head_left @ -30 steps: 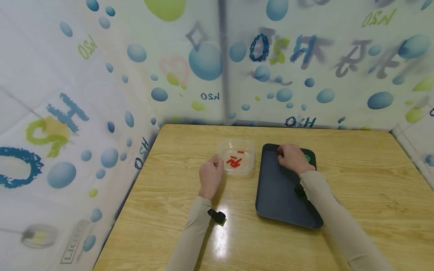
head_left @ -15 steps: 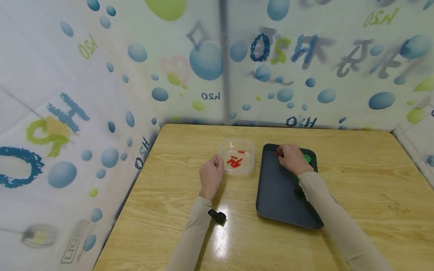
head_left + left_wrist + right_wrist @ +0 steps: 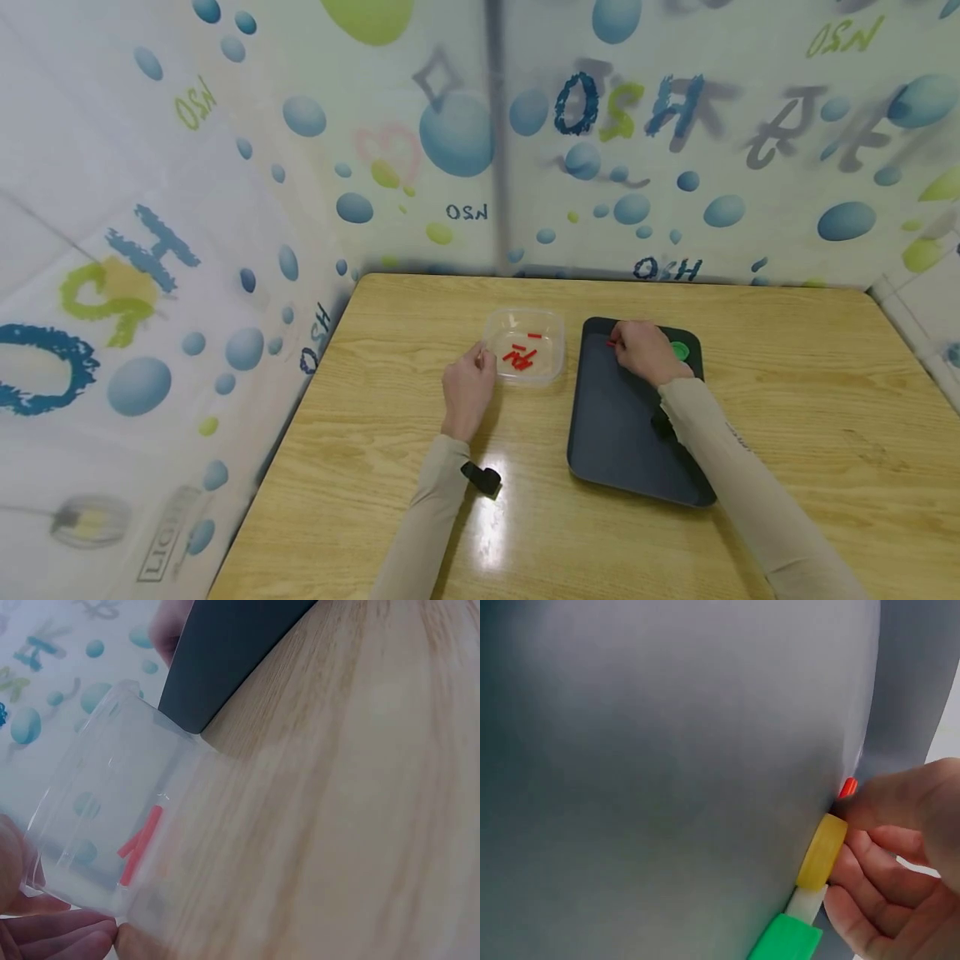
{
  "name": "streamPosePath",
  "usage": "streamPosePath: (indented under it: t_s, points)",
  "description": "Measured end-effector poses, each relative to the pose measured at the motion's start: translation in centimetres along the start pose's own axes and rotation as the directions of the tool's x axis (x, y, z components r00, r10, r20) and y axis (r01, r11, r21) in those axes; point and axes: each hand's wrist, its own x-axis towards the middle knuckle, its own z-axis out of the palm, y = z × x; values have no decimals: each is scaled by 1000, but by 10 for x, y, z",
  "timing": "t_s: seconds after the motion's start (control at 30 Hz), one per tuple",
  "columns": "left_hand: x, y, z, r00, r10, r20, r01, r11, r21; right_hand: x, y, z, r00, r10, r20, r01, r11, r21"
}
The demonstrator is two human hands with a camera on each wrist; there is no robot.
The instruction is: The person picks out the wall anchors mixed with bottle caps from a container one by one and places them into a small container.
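In the head view my left hand (image 3: 468, 392) grips the near left corner of a clear plastic container (image 3: 555, 371). Its thumb and fingers lie on both sides of the container wall in the left wrist view. Several short red sticks (image 3: 519, 358) lie loose inside. My right hand (image 3: 648, 352) is over the far end of a dark grey tray (image 3: 622, 442), pinching a small red stick (image 3: 848, 787) between thumb and fingertips. Beside those fingers the right wrist view shows a yellow round piece (image 3: 823, 852), a white piece (image 3: 807, 904) and a green piece (image 3: 786, 939), in a row.
Both containers rest on a light wooden table (image 3: 360, 433), the tray right of the clear container with a narrow gap between. A wall covering with blue bubbles (image 3: 456, 142) rises behind the table and along its left side.
Both hands stay in nearly the same places. The red stick at my right fingertips shows slightly lower than a second ago.
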Motion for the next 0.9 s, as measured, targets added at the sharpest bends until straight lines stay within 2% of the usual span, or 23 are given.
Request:
streamPosePath:
  t_s: [0.27,0.4,0.67,0.9]
  points:
    - [-1,-1,0,1000,-7,15,7,1000,-7,3,1,0,999,9,38,-9,1000,0]
    - [-1,0,-1,1000,-13,18,13,1000,-17,2,2,-1,999,20,46,-23,998,60]
    - [0,2,-2,1000,0,4,0,1000,-14,-3,9,-4,1000,2,1,-3,974,225]
    - [-1,3,-2,1000,-12,5,12,1000,-23,-7,12,-8,1000,30,3,-29,957,289]
